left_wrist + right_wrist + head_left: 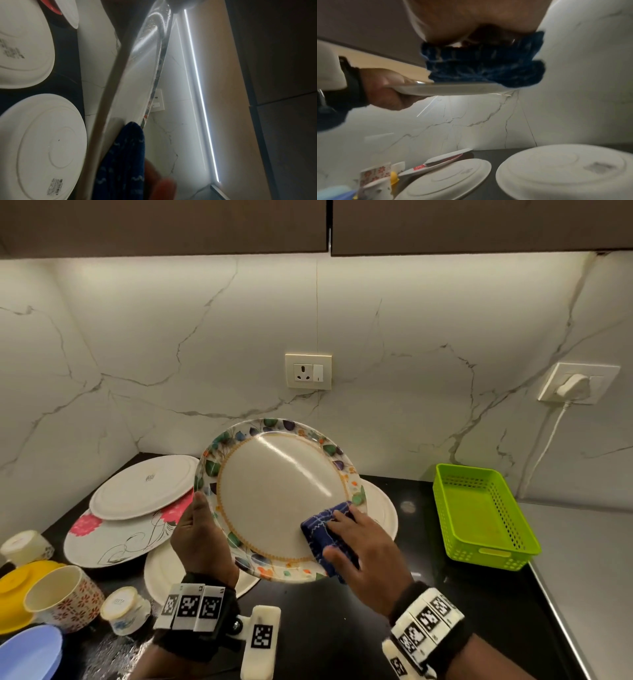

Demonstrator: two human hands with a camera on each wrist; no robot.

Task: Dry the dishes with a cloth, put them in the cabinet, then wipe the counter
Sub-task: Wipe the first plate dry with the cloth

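A cream plate with a leaf-patterned rim [274,491] is held tilted above the black counter [342,628]. My left hand [195,529] grips its left rim, thumb on the front and fingers behind. My right hand [356,546] holds a folded dark blue cloth [322,532] against the plate's lower right, at the rim. The left wrist view looks along the plate [130,81] edge-on, with the cloth [123,155] on its face. In the right wrist view the bunched cloth [479,67] sits on the plate [445,89] and the left hand [385,88] clasps the far rim.
Upturned white plates [144,484] and a pink-flowered plate [113,535] lie at the left, another white plate [383,515] under the held one. Cups [61,594], a yellow bowl [10,587] and a blue dish [27,652] crowd the near left. A green basket [479,515] stands right. Shut cabinet doors [171,224] hang overhead.
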